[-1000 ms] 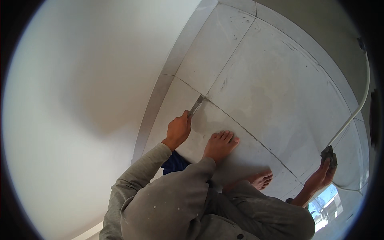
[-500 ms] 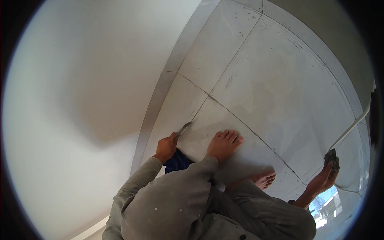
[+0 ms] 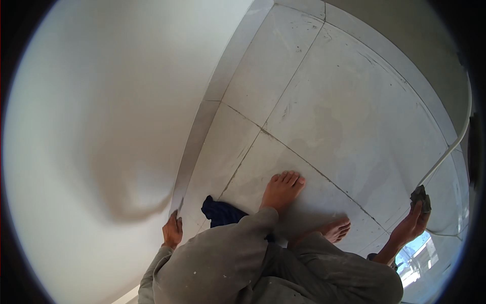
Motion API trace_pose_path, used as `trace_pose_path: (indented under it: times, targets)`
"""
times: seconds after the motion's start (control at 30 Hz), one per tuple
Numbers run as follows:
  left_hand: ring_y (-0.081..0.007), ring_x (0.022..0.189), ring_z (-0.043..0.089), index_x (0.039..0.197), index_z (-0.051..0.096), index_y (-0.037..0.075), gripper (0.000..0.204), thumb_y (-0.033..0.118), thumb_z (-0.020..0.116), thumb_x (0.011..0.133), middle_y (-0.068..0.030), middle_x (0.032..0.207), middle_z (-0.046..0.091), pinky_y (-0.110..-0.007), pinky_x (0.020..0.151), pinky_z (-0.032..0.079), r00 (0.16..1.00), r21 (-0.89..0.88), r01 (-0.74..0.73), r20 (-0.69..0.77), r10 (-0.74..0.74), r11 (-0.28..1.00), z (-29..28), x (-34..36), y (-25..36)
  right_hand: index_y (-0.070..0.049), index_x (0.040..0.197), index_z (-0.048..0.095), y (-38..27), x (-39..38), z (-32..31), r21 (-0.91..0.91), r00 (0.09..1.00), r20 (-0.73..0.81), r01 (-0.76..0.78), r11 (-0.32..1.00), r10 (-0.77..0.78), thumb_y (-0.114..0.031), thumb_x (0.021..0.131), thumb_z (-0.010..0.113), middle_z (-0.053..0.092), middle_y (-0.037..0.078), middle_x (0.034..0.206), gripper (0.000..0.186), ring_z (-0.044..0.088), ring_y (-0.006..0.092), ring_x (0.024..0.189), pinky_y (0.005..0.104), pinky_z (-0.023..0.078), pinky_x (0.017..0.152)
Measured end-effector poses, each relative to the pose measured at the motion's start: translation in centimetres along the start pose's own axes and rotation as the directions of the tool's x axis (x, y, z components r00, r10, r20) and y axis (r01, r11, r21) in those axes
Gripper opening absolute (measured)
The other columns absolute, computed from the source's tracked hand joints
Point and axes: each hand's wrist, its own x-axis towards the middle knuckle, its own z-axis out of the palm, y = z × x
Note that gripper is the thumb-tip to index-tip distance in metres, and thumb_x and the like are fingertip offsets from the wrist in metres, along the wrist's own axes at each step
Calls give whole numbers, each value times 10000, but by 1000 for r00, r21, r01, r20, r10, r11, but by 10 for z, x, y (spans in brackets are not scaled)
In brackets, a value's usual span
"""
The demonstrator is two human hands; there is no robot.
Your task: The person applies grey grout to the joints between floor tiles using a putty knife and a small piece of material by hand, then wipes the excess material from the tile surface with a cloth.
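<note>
My left hand (image 3: 172, 230) is down by the wall's foot at the lower left, closed round a narrow-bladed scraper (image 3: 180, 204). Its blade points up along the grey skirting tile, blurred; the handle is hidden in my fingers. Out at the right, my right hand (image 3: 412, 225) is raised with its fingers wrapped round a dark grey lump (image 3: 419, 198) with a rough surface; its exact kind cannot be made out. Between my left hand and my bare left foot lies a crumpled dark blue cloth (image 3: 223, 212) on the tiles.
Large pale floor tiles (image 3: 349, 126) with dark joints and smudges spread ahead. A grey skirting (image 3: 197, 124) edges the white wall (image 3: 101, 101) on the left. At the right a white cable (image 3: 439, 163) runs near my right hand. My bare feet (image 3: 283, 190) stand on the tiles.
My left hand and the scraper have moved left and nearer to me, from the floor joint to the skirting, uncovering more of the blue cloth. My right hand has stayed almost still.
</note>
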Motion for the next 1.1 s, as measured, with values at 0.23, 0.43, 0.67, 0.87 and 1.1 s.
trace_pose_path:
  times: [0.23,0.43,0.67,0.87,1.1]
  targets:
    - [-460,925,642,1633,233,116,671,70,479,1010,-250,1210,583,-506,776,542,857,-122,-483,-272,439,867,-15,235,261,51,1350,597,-8,-6,13,37,998,42,46,998,-48,-136,1031,611,709,155,1211,370,678,232,1121,369,525,1004]
    - [-394,855,649,1572,402,155,532,150,497,1049,-204,1043,590,-495,743,538,836,-44,-510,-261,483,859,-49,380,422,36,1365,589,-14,-21,14,-64,1000,17,-7,998,8,-135,1031,606,713,141,1211,376,686,224,1103,359,527,977]
    - [-408,873,665,1566,424,156,518,167,497,1053,-220,1011,667,-513,778,540,840,-22,-463,-329,431,886,-29,423,419,32,1385,573,-8,-25,9,-22,998,-41,-57,998,56,-142,1035,608,693,152,1250,392,663,237,1148,367,512,1003]
    - [-403,903,678,1592,366,158,562,164,508,1049,-202,1002,691,-508,772,549,847,-119,-502,-268,459,856,-7,383,358,43,1373,574,-4,-19,7,42,997,-52,-58,997,60,-130,1028,623,689,152,1252,388,662,240,1141,367,517,1002]
    - [-410,913,689,1601,358,165,619,105,551,1016,-223,1059,704,-494,802,552,897,-142,-408,-249,366,902,30,305,258,36,1320,610,-5,-23,9,40,998,-46,-46,998,48,-137,1025,634,692,141,1227,343,657,222,1138,346,525,985]
